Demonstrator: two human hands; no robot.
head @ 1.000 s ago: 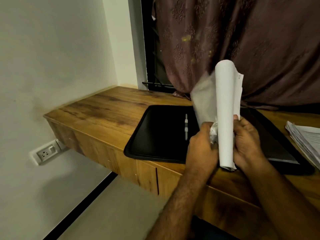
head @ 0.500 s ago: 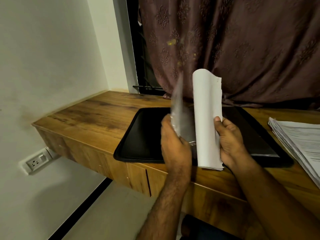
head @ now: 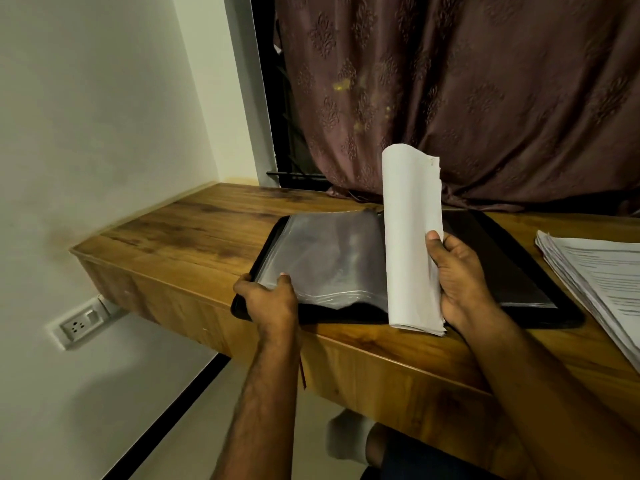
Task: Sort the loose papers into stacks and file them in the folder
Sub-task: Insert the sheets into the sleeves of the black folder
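Head view: both hands at an open black folder (head: 540,271) lying on the wooden counter (head: 194,233) at mid frame.

The left hand (head: 268,299) pinches the near left corner of the clear plastic sleeves (head: 332,258), which lie flat over the folder's left half, thumb on top. The right hand (head: 457,282) grips a curled sheaf of white papers (head: 410,237), held upright at the folder's spine, its lower edge just past the folder's near rim. At the right edge of the frame a stack of printed papers (head: 602,278) rests on the counter, apart from the folder. A brown curtain (head: 450,91) hangs behind; a wall socket (head: 81,323) sits lower left.
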